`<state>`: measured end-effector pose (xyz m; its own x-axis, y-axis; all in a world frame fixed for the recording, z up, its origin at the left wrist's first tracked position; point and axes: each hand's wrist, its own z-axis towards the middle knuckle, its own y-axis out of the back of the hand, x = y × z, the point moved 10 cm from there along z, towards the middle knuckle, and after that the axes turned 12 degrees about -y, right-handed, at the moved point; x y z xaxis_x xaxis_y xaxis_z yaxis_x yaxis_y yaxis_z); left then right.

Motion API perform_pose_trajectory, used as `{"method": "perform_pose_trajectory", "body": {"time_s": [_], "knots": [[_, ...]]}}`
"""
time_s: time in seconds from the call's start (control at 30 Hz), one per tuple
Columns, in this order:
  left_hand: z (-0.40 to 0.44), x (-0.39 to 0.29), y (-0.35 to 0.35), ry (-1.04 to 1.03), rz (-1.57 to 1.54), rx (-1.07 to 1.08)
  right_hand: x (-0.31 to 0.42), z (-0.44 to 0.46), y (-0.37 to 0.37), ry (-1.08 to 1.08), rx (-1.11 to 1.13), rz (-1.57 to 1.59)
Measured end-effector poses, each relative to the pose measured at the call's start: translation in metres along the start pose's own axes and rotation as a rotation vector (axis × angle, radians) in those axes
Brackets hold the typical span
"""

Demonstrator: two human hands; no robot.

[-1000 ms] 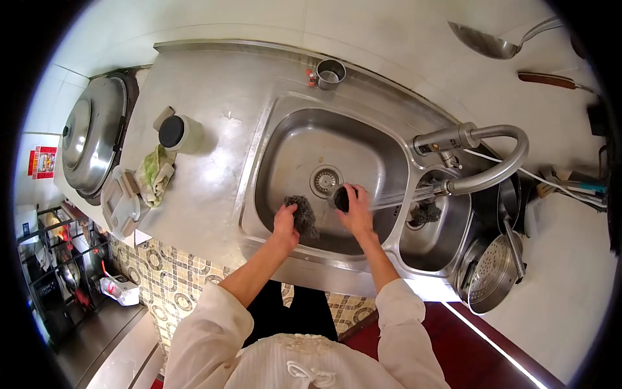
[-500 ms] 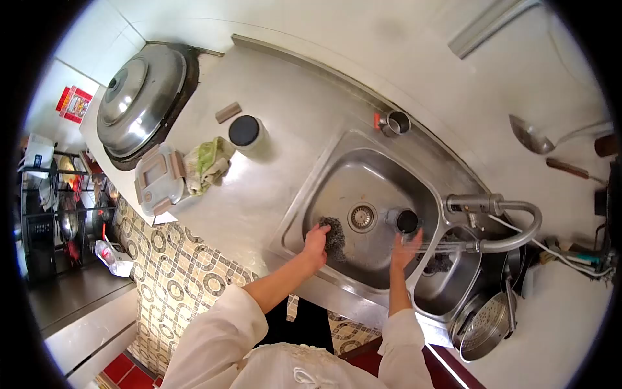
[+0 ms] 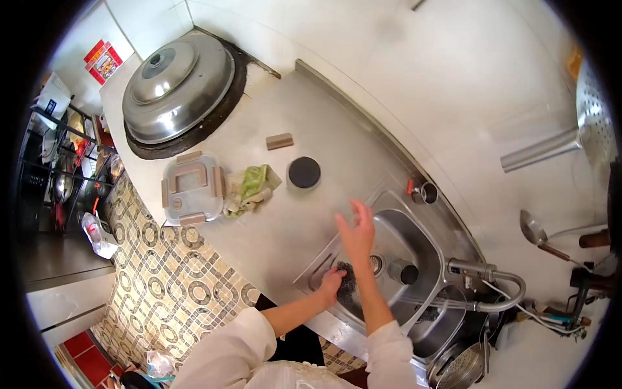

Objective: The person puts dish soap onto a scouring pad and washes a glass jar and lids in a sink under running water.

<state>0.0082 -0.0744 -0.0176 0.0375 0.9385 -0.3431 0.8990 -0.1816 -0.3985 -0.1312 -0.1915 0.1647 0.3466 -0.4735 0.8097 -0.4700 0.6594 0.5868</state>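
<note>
My left hand (image 3: pixel 332 287) is closed on a dark steel wool scrubber (image 3: pixel 348 285) at the near-left side of the sink (image 3: pixel 424 243). Raised over the sink's left rim, my right hand (image 3: pixel 358 235) is empty with its fingers apart. A clear container with a black end (image 3: pixel 408 274) lies in the basin near the drain (image 3: pixel 376 264). On the counter, up and left of my right hand, stands a jar with a black lid (image 3: pixel 304 173). Water runs from the faucet (image 3: pixel 502 305) across toward the basin.
Left on the counter are a green and beige cloth (image 3: pixel 251 188), a lidded food box (image 3: pixel 192 188) and a small brown strip (image 3: pixel 279 141). A large domed pot lid (image 3: pixel 178 87) covers the stove. A metal cup (image 3: pixel 426 193) stands behind the sink; a colander (image 3: pixel 459 368) sits at right.
My right hand has left the black-ended container and moved up and left over the sink's rim. The view has turned toward the counter. My left hand keeps the scrubber.
</note>
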Motion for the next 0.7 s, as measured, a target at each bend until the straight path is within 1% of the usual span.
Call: {"method": "perform_pose_trajectory", "body": {"time_s": [0.07,0.1,0.13,0.17,0.23,0.27,0.33,0.37,0.43,0.47,0.5,0.53,0.57,0.6,0.67,0.7], "knots": [[-0.007,-0.003,-0.009,0.015,-0.031,0.079,0.062,0.022,-0.032,0.258,0.058,-0.172],[0.018,0.021,0.004,-0.01,-0.006,0.077,0.086,0.028,-0.046,0.337,0.08,-0.249],[0.007,0.011,0.002,-0.006,-0.019,0.069,0.103,0.034,-0.061,0.418,0.099,-0.326],[-0.016,-0.008,-0.008,0.031,0.006,0.099,0.108,0.042,-0.073,0.416,0.112,-0.328],[-0.02,-0.007,-0.011,0.068,-0.001,0.135,0.103,0.047,-0.114,0.408,0.334,-0.517],[-0.021,-0.006,-0.012,0.086,-0.004,0.153,0.104,0.052,-0.118,0.399,0.343,-0.52],[-0.02,-0.015,0.004,0.027,0.109,-0.064,0.1,0.055,-0.114,0.309,0.368,-0.547],[-0.012,-0.01,0.006,-0.001,0.091,-0.047,0.094,0.052,-0.107,0.283,0.365,-0.556],[0.004,0.005,0.011,0.03,0.083,-0.009,0.086,0.051,-0.064,0.227,0.2,-0.31],[0.008,0.014,0.013,0.038,0.062,0.017,0.075,0.042,-0.045,0.191,0.186,-0.327],[0.008,0.016,0.01,0.062,0.079,0.034,0.068,0.034,-0.008,0.126,0.068,-0.227],[0.007,0.013,0.006,0.054,0.001,0.028,0.057,0.022,0.029,0.068,-0.052,-0.126],[0.003,0.011,0.004,0.051,-0.073,0.018,0.034,0.008,0.057,-0.011,-0.122,-0.082],[0.0,0.011,0.001,0.073,-0.048,0.03,0.007,-0.009,0.084,-0.086,-0.198,-0.033],[-0.001,0.007,0.003,0.03,-0.019,-0.027,-0.044,-0.048,0.127,-0.158,-0.324,-0.119],[0.004,0.013,0.003,0.044,0.006,-0.015,-0.068,-0.068,0.143,-0.176,-0.348,-0.123]]}}
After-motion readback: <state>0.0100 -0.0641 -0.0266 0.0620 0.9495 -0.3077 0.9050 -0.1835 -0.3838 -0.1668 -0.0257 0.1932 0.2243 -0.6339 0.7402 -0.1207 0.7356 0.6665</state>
